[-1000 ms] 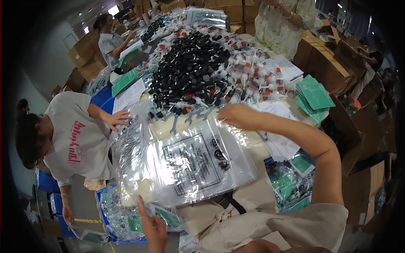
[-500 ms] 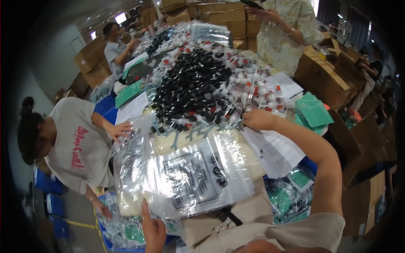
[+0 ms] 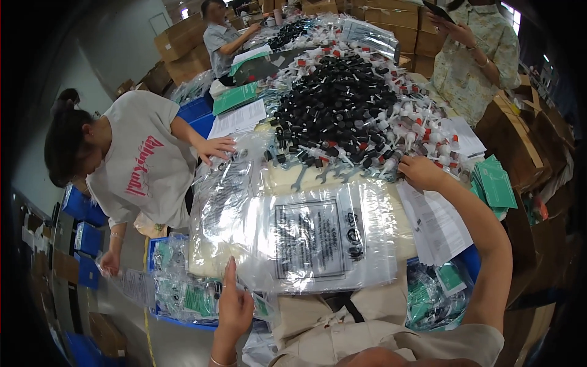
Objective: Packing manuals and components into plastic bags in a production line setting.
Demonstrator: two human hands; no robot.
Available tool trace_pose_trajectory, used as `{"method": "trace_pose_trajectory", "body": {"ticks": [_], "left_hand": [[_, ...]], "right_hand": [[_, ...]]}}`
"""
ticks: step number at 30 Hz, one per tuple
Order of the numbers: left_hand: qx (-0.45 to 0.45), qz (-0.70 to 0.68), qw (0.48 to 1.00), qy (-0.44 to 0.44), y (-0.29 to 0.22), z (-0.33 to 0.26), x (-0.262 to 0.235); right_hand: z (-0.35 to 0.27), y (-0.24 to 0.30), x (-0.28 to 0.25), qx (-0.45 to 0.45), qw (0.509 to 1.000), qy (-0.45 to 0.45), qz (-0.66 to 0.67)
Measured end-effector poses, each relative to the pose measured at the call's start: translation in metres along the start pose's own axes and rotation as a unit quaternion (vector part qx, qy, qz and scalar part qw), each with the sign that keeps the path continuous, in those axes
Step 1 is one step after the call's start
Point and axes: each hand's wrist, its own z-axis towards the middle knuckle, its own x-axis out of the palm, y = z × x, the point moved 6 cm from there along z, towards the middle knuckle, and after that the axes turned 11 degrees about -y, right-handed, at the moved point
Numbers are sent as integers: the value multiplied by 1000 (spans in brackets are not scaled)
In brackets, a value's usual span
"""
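Observation:
My left hand (image 3: 234,304) pinches the near left corner of a clear plastic bag (image 3: 324,238) with a black printed panel, lying flat on a stack of similar bags. My right hand (image 3: 420,172) reaches far forward to the edge of a big heap of black caps (image 3: 339,107) and small white bottles with red tips (image 3: 422,131); its fingers curl down among them, and what they hold is hidden. Several metal wrenches (image 3: 321,174) lie between the heap and the bag.
A person in a white shirt (image 3: 143,165) leans in at the left, one hand (image 3: 215,147) on the bags. Two more people stand at the far end. Printed sheets (image 3: 437,223), green packets (image 3: 495,183), blue bins (image 3: 88,238) and cardboard boxes (image 3: 520,147) surround the table.
My right hand has stretched further forward to the heap's edge. My left hand has kept its hold on the bag's corner. The view has tilted, bringing the far end of the table into sight.

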Motion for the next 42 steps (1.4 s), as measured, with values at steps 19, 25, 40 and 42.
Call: {"method": "trace_pose_trajectory", "body": {"ticks": [19, 25, 40, 42], "left_hand": [[-133, -137, 982, 10, 52, -3, -7], [-149, -206, 967, -4, 64, -4, -7], [-242, -255, 935, -42, 93, -17, -11], [-249, -244, 936, -45, 91, -19, -11]], "right_hand": [[142, 61, -27, 95, 978, -25, 182], [249, 95, 33, -1, 985, -99, 143], [296, 91, 69, -68, 994, -89, 19], [292, 83, 67, 12, 994, -86, 64]]}}
